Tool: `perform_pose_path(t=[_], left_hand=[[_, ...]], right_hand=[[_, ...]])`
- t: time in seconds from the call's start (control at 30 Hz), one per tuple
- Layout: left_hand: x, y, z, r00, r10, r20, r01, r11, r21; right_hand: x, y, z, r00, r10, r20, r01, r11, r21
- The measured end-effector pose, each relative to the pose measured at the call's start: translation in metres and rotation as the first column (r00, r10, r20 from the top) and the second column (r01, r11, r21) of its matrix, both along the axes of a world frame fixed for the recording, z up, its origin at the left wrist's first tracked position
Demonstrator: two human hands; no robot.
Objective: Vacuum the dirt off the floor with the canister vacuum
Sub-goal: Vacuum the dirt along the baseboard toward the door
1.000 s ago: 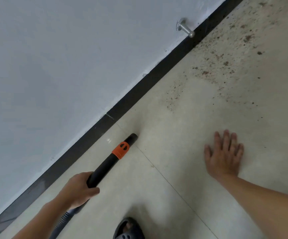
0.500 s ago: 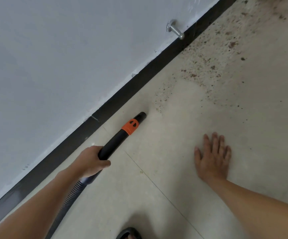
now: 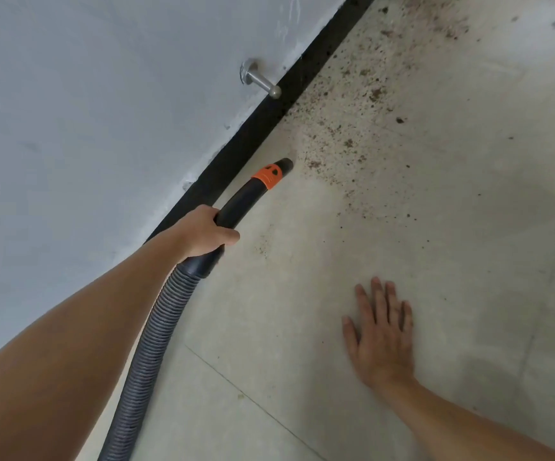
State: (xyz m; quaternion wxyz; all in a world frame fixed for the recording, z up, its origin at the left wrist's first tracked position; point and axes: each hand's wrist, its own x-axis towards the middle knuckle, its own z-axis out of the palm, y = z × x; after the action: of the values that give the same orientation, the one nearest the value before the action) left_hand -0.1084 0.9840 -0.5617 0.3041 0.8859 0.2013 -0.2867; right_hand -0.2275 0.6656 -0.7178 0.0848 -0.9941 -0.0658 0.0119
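A person's left hand (image 3: 204, 232) grips the vacuum nozzle (image 3: 256, 191), its length aimed forward at the dirt (image 3: 345, 138) just beyond its tip; right hand (image 3: 380, 337) rests flat behind.

Vacuum wand (image 3: 242, 201): black plastic, smooth, satin. Collar (image 3: 268, 176): orange plastic, matt. Hose (image 3: 156, 327): dark grey corrugated plastic. Door stop (image 3: 261, 82): brushed metal, dull shine. Wall (image 3: 86, 111): white paint, matt. Skirting (image 3: 252, 134): black, matt. Floor tiles (image 3: 435, 227): pale, smooth, faint sheen. Dirt (image 3: 352, 128): brown, granular.
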Motion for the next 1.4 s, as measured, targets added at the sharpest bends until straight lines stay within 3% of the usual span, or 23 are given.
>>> perform_pose_path(t=[0.13,0.33,0.47,0.63,0.77,1.0,1.2,1.4], left_hand=[[-0.053,0.018,0.006,0.998,0.031,-0.054,-0.030,0.999,0.025],[-0.157,0.056,0.008,0.969,0.215,-0.123,-0.202,0.973,0.113],[-0.125,0.055,0.003,0.988,0.147,-0.050,-0.138,0.978,0.156],[-0.026,0.028,-0.008,0.999,0.052,0.000,-0.052,0.997,0.051],[0.007,0.019,-0.006,0.998,0.059,0.010,-0.059,0.998,0.002],[-0.092,0.044,0.006,0.994,0.033,-0.105,-0.028,0.998,0.050],[-0.198,0.058,-0.002,0.981,0.104,-0.165,-0.088,0.991,0.106],[-0.188,0.038,-0.017,0.991,0.091,-0.099,-0.087,0.995,0.044]], right_hand=[[-0.001,0.000,0.001,0.999,-0.007,-0.033,0.007,1.000,-0.004],[0.000,0.002,0.006,0.996,-0.011,-0.084,0.012,1.000,0.013],[0.002,0.003,0.007,0.997,-0.009,-0.082,0.010,1.000,0.015],[0.001,0.004,0.003,0.998,-0.001,-0.069,0.000,1.000,-0.021],[0.002,0.001,0.002,0.998,-0.001,-0.056,0.000,1.000,-0.021],[0.003,0.004,0.006,0.998,-0.006,-0.059,0.007,1.000,0.024],[0.002,0.001,0.001,0.999,-0.004,-0.041,0.004,1.000,0.012],[0.000,0.002,0.001,1.000,-0.011,-0.018,0.012,1.000,0.020]])
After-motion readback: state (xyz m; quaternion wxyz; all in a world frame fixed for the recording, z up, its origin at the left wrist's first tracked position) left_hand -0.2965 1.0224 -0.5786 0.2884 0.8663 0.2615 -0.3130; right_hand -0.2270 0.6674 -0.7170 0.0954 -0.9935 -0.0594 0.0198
